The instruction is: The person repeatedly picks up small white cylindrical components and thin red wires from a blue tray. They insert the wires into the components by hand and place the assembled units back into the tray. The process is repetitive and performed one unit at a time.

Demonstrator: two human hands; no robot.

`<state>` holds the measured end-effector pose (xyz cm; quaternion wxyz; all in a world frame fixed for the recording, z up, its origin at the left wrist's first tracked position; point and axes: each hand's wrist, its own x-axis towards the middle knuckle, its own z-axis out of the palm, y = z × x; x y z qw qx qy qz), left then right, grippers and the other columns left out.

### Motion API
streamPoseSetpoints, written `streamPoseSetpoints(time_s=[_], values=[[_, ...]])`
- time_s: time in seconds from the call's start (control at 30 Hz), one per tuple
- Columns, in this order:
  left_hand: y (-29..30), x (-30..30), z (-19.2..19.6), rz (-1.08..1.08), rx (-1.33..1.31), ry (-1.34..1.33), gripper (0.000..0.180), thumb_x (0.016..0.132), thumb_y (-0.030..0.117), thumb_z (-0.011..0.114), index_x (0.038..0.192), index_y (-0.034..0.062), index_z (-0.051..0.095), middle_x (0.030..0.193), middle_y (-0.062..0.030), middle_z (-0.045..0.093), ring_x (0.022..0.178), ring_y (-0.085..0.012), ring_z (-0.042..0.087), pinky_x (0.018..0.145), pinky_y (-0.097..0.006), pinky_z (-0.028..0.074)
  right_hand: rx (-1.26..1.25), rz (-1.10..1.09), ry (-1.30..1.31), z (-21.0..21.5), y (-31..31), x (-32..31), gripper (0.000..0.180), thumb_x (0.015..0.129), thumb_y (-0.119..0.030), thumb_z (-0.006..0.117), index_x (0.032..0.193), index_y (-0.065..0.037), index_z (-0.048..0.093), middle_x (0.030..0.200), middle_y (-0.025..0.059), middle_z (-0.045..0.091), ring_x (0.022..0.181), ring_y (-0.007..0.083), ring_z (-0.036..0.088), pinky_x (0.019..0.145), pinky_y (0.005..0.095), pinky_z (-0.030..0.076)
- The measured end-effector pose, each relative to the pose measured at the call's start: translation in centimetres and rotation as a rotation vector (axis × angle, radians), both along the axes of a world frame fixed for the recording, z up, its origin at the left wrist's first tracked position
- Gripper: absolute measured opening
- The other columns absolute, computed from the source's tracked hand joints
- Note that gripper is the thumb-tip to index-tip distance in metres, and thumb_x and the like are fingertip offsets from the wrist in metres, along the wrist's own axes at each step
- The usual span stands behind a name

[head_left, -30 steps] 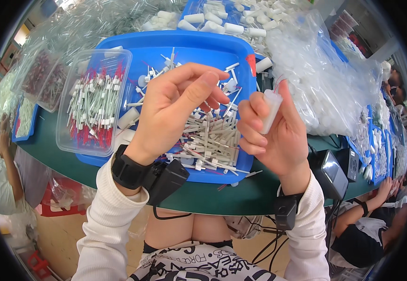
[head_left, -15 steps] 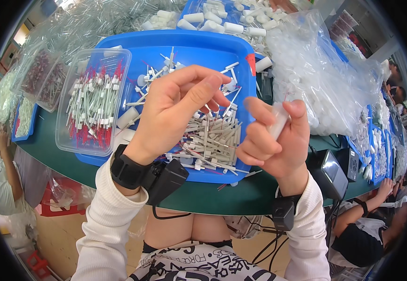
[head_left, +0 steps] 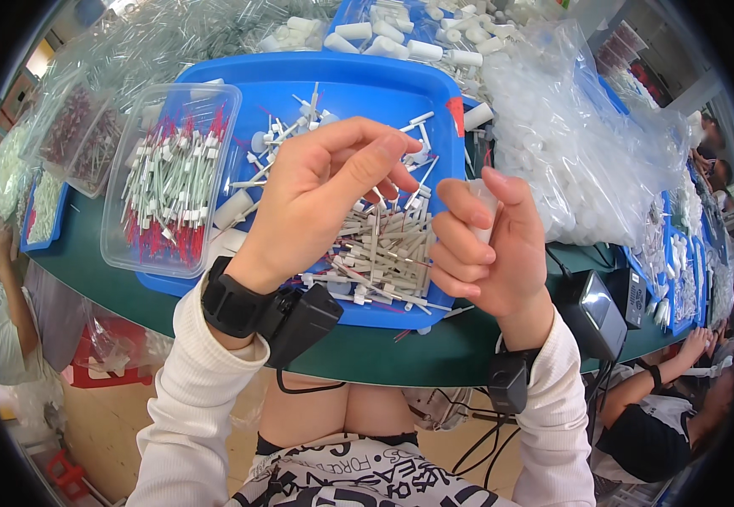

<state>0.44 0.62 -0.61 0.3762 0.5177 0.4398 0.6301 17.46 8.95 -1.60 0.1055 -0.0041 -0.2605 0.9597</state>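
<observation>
My right hand is closed around a white plastic cylinder, which stands nearly upright between fingers and thumb. A thin reddish wire sticks up by its top. To the left, my left hand hovers above the blue tray, its thumb pressed to bent fingers. Whatever those fingers hold, if anything, is hidden. Below them in the tray lies a heap of thin pale rods with wires, some with small white connectors. A loose white cylinder rests beside my left wrist.
A clear tub of white-and-red wired parts overlaps the tray's left side. Bags of thin clear pieces and white parts lie behind and right. Black boxes with cables stand at right. Other people sit at both sides.
My right hand has turned, bringing the white cylinder more upright, and its index finger has curled against it. The left hand has stayed nearly still.
</observation>
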Motion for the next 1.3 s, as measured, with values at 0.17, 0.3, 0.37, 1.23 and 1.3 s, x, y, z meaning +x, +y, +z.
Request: streamPoseSetpoints(time_s=[0.17, 0.3, 0.37, 1.23, 1.3], values=[[0.0, 0.0, 0.0, -0.003, -0.002, 0.002, 0.025, 0.090, 0.021, 0.050, 0.097, -0.0007, 0.061, 0.077, -0.0062, 0.063, 0.069, -0.0079, 0.055, 0.061, -0.021, 0.041, 0.005, 0.059, 0.103, -0.3, 0.2, 0.2, 0.032, 0.088, -0.039, 0.029, 0.072, -0.013, 0.040, 0.050, -0.0020, 0.032, 0.040, 0.0093, 0.024, 0.037, 0.0249, 0.027], [-0.1, -0.2, 0.1, 0.016, -0.014, 0.121, 0.037, 0.094, 0.029, 0.041, 0.101, -0.0023, 0.059, 0.078, -0.0084, 0.063, 0.073, -0.0122, 0.059, 0.067, -0.025, 0.046, -0.049, -0.015, -0.022, 1.1, -1.0, 0.0, 0.039, 0.092, -0.042, 0.023, 0.081, -0.010, 0.042, 0.055, 0.0011, 0.036, 0.042, 0.0099, 0.030, 0.037, 0.0251, 0.031], [-0.1, -0.2, 0.0, 0.011, -0.012, 0.115, 0.037, 0.094, 0.029, 0.041, 0.101, -0.0022, 0.059, 0.078, -0.0084, 0.063, 0.074, -0.0122, 0.059, 0.067, -0.025, 0.046, 0.021, -0.101, -0.040, 1.2, -1.3, -0.1, 0.044, 0.094, -0.045, 0.019, 0.085, -0.008, 0.042, 0.058, 0.0029, 0.039, 0.043, 0.0103, 0.033, 0.038, 0.0256, 0.033], [-0.5, 0.3, 0.0, -0.187, 0.055, 0.058, 0.032, 0.074, -0.010, 0.060, 0.105, -0.0058, 0.055, 0.104, -0.0133, 0.057, 0.092, -0.0186, 0.057, 0.079, -0.031, 0.051, 2.051, -0.958, -0.398, 1.5, -1.6, -0.1, 0.037, 0.073, -0.009, 0.067, 0.102, -0.001, 0.045, 0.084, 0.0112, 0.055, 0.071, 0.0235, 0.057, 0.060, 0.0289, 0.045], [-0.5, 0.3, 0.0, -0.157, 0.088, 0.045, 0.032, 0.073, -0.011, 0.059, 0.105, -0.0067, 0.054, 0.103, -0.0142, 0.057, 0.093, -0.0195, 0.057, 0.079, -0.032, 0.051, 1.914, -0.905, -0.339, 2.0, -1.6, 0.0, 0.038, 0.073, -0.005, 0.065, 0.104, 0.000, 0.045, 0.092, 0.0117, 0.054, 0.074, 0.0192, 0.056, 0.061, 0.0288, 0.044]])
